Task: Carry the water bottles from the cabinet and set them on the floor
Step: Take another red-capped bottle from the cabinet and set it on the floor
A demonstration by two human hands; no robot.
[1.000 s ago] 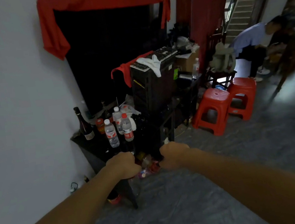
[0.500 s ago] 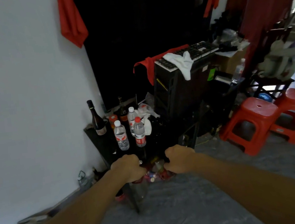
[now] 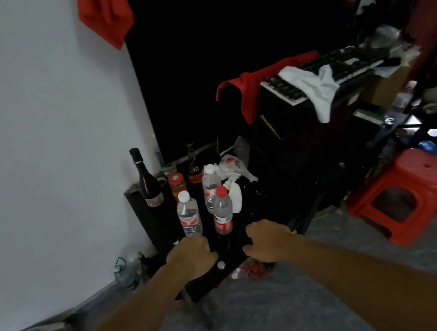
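A: Where are the water bottles?

B: Three stand upright on the dark cabinet (image 3: 150, 222) by the white wall. A white-capped bottle (image 3: 189, 217) is nearest the left hand, a red-capped bottle (image 3: 223, 215) is just beside it to the right, and another white-capped one (image 3: 210, 184) stands right behind that.

A: And the hands?

B: The left hand (image 3: 191, 255) sits at the cabinet's front edge, just below the white-capped bottle, fingers curled. The right hand (image 3: 268, 242) is at the same edge, a little right of the red-capped bottle, also curled.

A: Is either grip on a bottle?

B: No bottle is in either hand. Whether the curled fingers are clamped on the edge, I cannot tell.

A: Anything else there?

B: A dark wine bottle (image 3: 146, 177) and a red-lidded jar (image 3: 178, 185) stand behind. Red stools (image 3: 405, 193) sit on the grey floor (image 3: 270, 317) to the right.
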